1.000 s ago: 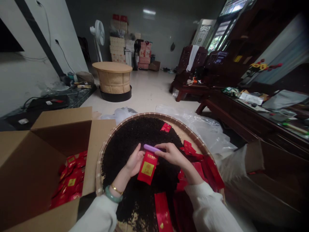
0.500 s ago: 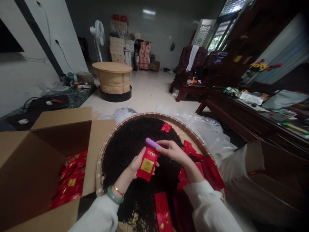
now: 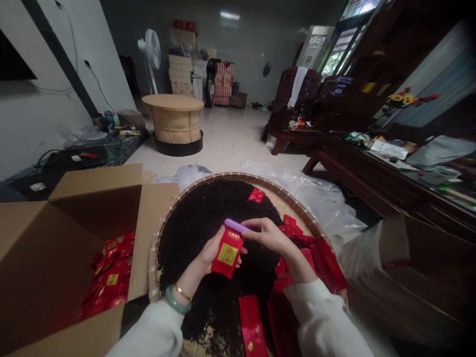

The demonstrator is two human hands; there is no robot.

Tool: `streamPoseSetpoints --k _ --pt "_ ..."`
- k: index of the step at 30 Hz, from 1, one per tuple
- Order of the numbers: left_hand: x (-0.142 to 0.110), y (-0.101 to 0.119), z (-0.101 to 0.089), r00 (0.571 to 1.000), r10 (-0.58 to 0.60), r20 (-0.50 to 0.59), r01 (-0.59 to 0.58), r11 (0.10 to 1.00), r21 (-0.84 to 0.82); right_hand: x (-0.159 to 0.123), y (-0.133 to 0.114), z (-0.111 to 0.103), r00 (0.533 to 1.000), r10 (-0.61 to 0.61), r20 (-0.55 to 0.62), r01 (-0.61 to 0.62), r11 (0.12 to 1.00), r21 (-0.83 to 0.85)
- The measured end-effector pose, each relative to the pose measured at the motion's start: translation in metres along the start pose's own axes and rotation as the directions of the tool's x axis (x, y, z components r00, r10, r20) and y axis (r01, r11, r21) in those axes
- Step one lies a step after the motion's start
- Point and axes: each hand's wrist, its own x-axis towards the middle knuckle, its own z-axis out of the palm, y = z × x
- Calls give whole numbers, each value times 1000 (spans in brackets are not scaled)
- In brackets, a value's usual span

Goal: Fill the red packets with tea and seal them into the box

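Observation:
Over the middle of the round basket my left hand [image 3: 213, 253] is closed around a small red foil tea packet [image 3: 228, 255] with a yellow label. The packet stands nearly upright, label towards me. Across its top edge lies a slim purple bar [image 3: 235, 226] that looks like a bag sealing clip. My right hand [image 3: 266, 233] pinches the bar's right end between thumb and fingers. Below both hands, dark loose tea leaves [image 3: 201, 213] cover much of the woven bamboo tray [image 3: 297, 203]. The packet's contents are hidden.
Several red packets [image 3: 329, 263] lie along the tray's right side, and a single one [image 3: 256, 195] on its far part. An open cardboard box [image 3: 33, 277] at left holds many red packets. A dark wooden table [image 3: 357, 173] stands at right, plastic sheeting [image 3: 320, 198] behind the tray.
The purple bar has come down a little and lies more level along the packet's top edge. My right hand moved slightly with it; my left hand stays nearly in place.

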Motion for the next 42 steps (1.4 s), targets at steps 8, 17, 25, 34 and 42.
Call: streamPoseSetpoints --k 8,17,25,34,42 --pt "1 2 -3 898 404 -171 -396 915 79 -3 4 6 999 -29 -41 23 991 -132" --pt "1 1 -3 884 420 -206 -395 906 153 0 5 16 1000 -24 -6 23 990 -140" --pt "0 1 -2 895 400 -197 -374 914 155 -1 5 17 1000 1 -13 -3 992 -126" --pt "1 1 -2 898 388 -205 -366 920 138 -1 6 17 1000 -6 -5 5 992 -123" --pt "1 1 -2 895 396 -207 -374 917 139 -1 8 17 1000 -6 4 7 992 -130"
